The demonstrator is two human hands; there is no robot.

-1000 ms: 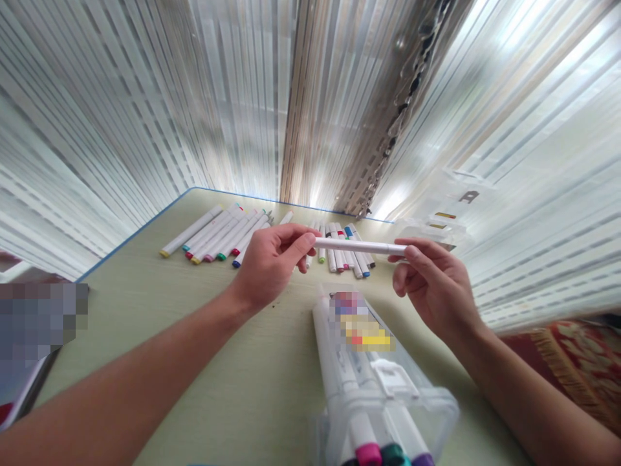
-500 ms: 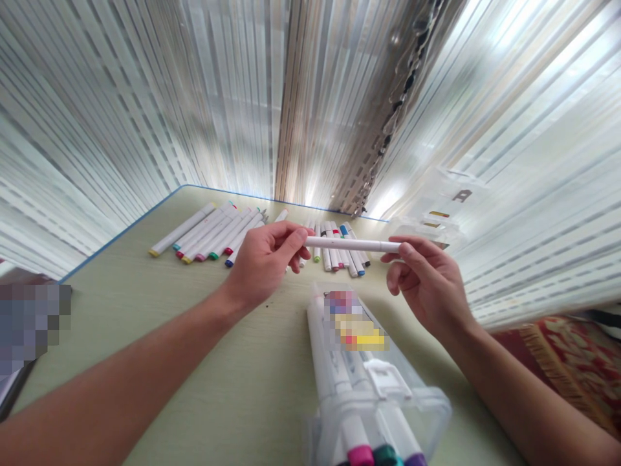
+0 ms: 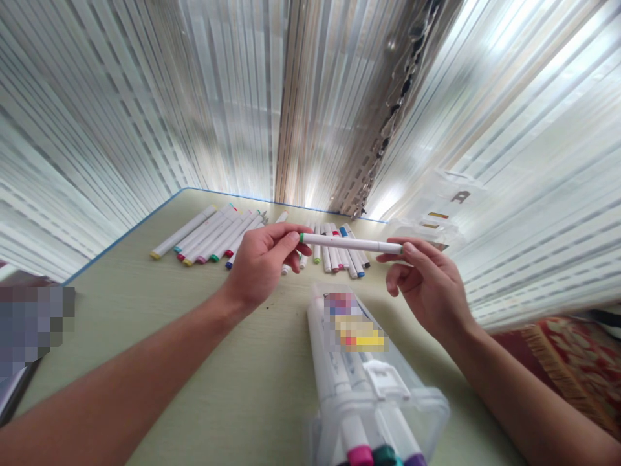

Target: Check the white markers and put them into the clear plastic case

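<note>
A white marker point(image 3: 349, 244) with a green tip at its left end hangs level above the table. My right hand point(image 3: 427, 285) pinches its right end. My left hand point(image 3: 262, 262) sits at the green end, its fingertips just touching it or barely off. Below the hands lies a clear plastic marker case point(image 3: 383, 395) holding several white markers with coloured caps.
Two rows of white markers lie at the table's far side, one at the left point(image 3: 208, 234) and one behind the hands point(image 3: 339, 255). A clear lid point(image 3: 436, 217) leans at the right against striped curtains. The pale green table point(image 3: 145, 310) has a blue edge.
My left hand has slipped back from the marker's left end, baring its green tip. The marker stays level in my right hand.
</note>
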